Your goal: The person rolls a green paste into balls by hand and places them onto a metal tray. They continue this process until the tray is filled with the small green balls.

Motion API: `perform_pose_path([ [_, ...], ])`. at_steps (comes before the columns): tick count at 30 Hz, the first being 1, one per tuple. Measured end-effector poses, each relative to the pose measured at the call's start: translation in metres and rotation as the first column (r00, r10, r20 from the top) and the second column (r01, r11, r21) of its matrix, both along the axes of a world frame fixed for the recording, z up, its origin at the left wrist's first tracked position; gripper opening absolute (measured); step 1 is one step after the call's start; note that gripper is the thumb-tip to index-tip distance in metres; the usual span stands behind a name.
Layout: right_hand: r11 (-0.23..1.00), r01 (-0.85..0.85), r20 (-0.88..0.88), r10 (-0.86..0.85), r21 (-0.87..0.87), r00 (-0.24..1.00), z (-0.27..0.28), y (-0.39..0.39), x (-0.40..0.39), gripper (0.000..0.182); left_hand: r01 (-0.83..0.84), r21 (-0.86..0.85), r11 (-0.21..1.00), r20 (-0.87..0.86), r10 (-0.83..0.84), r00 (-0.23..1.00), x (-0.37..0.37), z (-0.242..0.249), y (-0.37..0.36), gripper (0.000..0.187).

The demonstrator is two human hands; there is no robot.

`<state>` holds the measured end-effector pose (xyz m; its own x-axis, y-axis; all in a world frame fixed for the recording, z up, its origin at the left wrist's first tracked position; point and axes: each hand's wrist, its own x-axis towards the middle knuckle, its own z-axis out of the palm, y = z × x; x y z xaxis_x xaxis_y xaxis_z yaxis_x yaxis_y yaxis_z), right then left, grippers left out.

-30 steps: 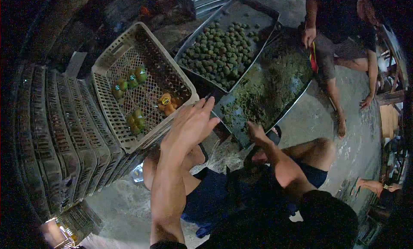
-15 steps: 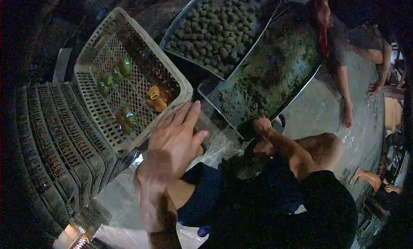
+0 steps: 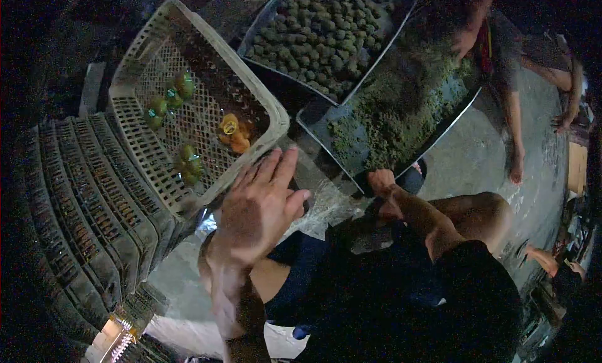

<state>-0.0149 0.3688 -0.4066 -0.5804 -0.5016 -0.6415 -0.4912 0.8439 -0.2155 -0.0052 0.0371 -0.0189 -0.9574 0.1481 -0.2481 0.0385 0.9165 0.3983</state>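
Fingers of the left hand (image 3: 254,212) spread open, palm down, thumb out to the right, nothing seen in them. Stacked crates (image 3: 94,193) at far left of view. Right of them, an open crate (image 3: 219,40) with green bundles (image 3: 188,165) and an orange bundle (image 3: 235,134) lying on its mesh floor; all are beyond the left fingertips, which sit just beside the crate's near right corner. Can't tell if they touch the rim. Far tray (image 3: 291,76), mid view, holds a heap of round lumps (image 3: 316,33), well apart from both hands. Right of and nearer than it, the near tray (image 3: 327,154) with loose green-brown material (image 3: 401,112). Right hand (image 3: 381,182) at that tray's near corner, fingers curled in tight; can't tell if they grip the edge or hold anything. Material starts just beyond its knuckles. Co-worker's hand (image 3: 465,42) is over the far right end of the material. My read: right hand is busy at the tray corner, left is unloaded. Any left-hand grasp from here would call for closing the fingers; reaching the material with the right would call for uncurling.
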Motion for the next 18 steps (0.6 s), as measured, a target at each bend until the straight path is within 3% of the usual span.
perform_pose_path([
  [3,0.992,0.095,0.020,-0.094,-0.082,0.995,-0.026,0.019,-0.023,0.018,-0.037,0.071,0.997,0.008,0.037,0.999,-0.002,0.005,0.001,0.057],
  [5,0.986,0.124,0.029,-0.121,-0.109,0.992,-0.037,0.041,-0.060,0.021,-0.069,0.123,0.990,0.101,0.057,0.993,-0.005,0.006,0.002,0.057],
  [6,0.948,0.285,0.185,-0.257,-0.143,0.949,-0.031,0.053,-0.075,0.023,-0.076,0.133,0.988,0.101,0.063,0.993,-0.006,0.007,0.003,0.057],
  [8,0.769,0.615,0.433,-0.501,-0.175,0.749,0.016,0.049,-0.101,0.031,-0.057,0.105,0.993,0.146,0.041,0.988,-0.009,0.012,0.007,0.056],
  [9,0.689,0.699,0.487,-0.552,-0.191,0.677,0.032,0.048,-0.106,0.036,0.006,0.068,0.998,0.005,-0.006,1.000,-0.005,0.006,0.005,0.054],
  [12,0.540,0.801,0.543,-0.604,-0.260,0.584,0.056,0.040,-0.101,0.052,0.021,0.058,0.998,-0.063,-0.018,0.998,-0.006,0.000,0.007,0.054],
  [14,0.523,0.781,0.664,-0.454,-0.342,0.594,0.051,0.044,-0.082,0.054,0.025,0.062,0.998,-0.085,-0.020,0.996,-0.009,0.000,0.008,0.054],
  [15,0.522,0.775,0.656,-0.451,-0.356,0.605,0.048,0.041,-0.075,0.054,0.030,0.072,0.997,-0.087,-0.023,0.996,-0.010,0.000,0.008,0.055],
  [18,0.573,0.733,0.370,-0.633,-0.366,0.680,0.052,0.009,-0.053,0.042,0.010,0.057,0.998,-0.089,-0.005,0.996,-0.010,-0.005,0.010,0.055],
])
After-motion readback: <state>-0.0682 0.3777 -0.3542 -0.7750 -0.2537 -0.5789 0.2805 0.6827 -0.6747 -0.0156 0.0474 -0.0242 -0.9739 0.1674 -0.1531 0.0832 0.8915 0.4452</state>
